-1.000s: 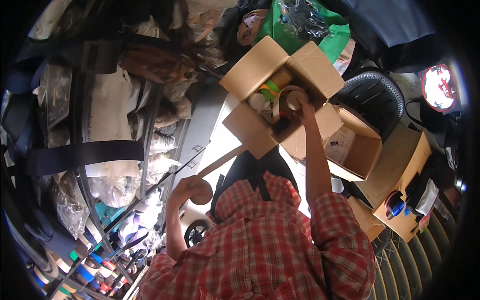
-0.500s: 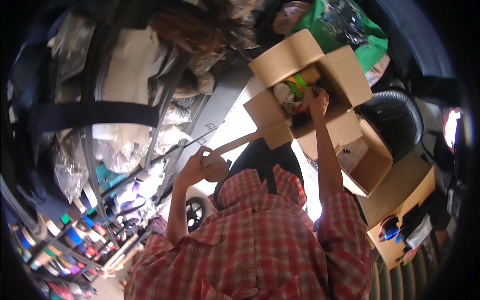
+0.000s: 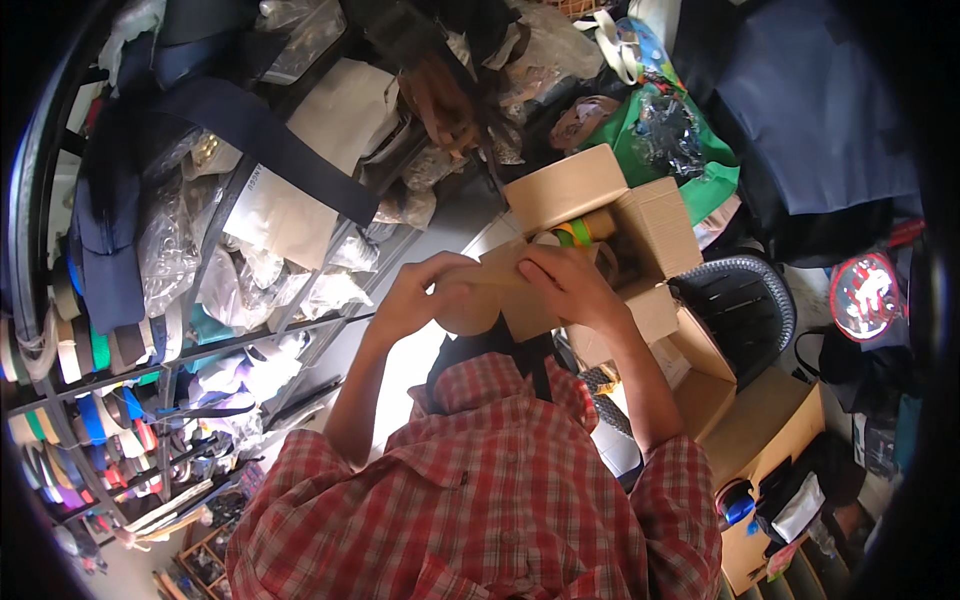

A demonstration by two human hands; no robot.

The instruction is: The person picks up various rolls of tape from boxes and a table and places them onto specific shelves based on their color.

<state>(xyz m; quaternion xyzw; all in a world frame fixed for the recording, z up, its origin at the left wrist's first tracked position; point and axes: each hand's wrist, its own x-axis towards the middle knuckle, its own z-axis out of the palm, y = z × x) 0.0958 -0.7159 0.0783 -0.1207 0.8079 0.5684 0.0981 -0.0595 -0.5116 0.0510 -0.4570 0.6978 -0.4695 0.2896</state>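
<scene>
A flat, round roll of tan strap (image 3: pixel 468 312) sits in my left hand (image 3: pixel 412 298), whose fingers close over its upper edge. Whether the strap is webbing or tape, I cannot tell. My right hand (image 3: pixel 582 288) is beside it, thumb and fingers closed on the strap's free stretch, close to the near flap (image 3: pixel 528 312) of an open cardboard box (image 3: pixel 568 190). Inside the box lie green, yellow and other coloured rolls (image 3: pixel 578 233), partly hidden by my right hand and the flaps.
Shelves with colourful rolls (image 3: pixel 95 420) and plastic bags (image 3: pixel 170 255) stand at the left. Behind the box is a green bag (image 3: pixel 707 150). To the right are a second open carton (image 3: pixel 705 385), a black ribbed seat-like object (image 3: pixel 740 305) and a larger cardboard piece (image 3: pixel 760 425).
My right hand has come out of the box, back toward my left hand. The roll has moved up and right, and the long stretch of strap between it and the box is shorter.
</scene>
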